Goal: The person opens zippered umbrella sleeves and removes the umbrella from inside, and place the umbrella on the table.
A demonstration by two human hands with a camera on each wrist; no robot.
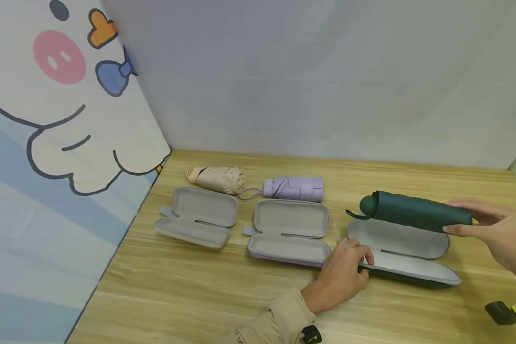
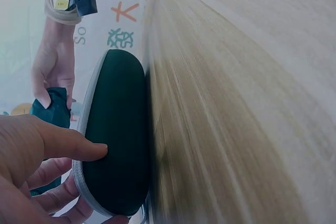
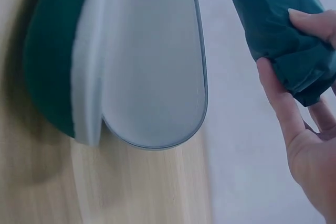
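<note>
A folded dark green umbrella (image 1: 414, 211) is gripped at its right end by my right hand (image 1: 500, 231), thumb in front. It is held above an open green case (image 1: 413, 268) with a grey lining, its round handle and wrist loop pointing left. My left hand (image 1: 341, 274) holds the left end of that case's lower half. In the left wrist view the thumb presses the green outer wall (image 2: 118, 114), with the other fingers at the rim and end. The right wrist view shows the raised grey lid (image 3: 155, 66) beside the umbrella (image 3: 278, 19).
Left of the green case, a purple case (image 1: 290, 219) and a cream case (image 1: 204, 208) lie open. Behind them rest a folded purple umbrella (image 1: 298, 188) and a folded beige umbrella (image 1: 221, 179). A pale curtain (image 1: 327, 86) hangs behind the wooden table (image 1: 176, 291).
</note>
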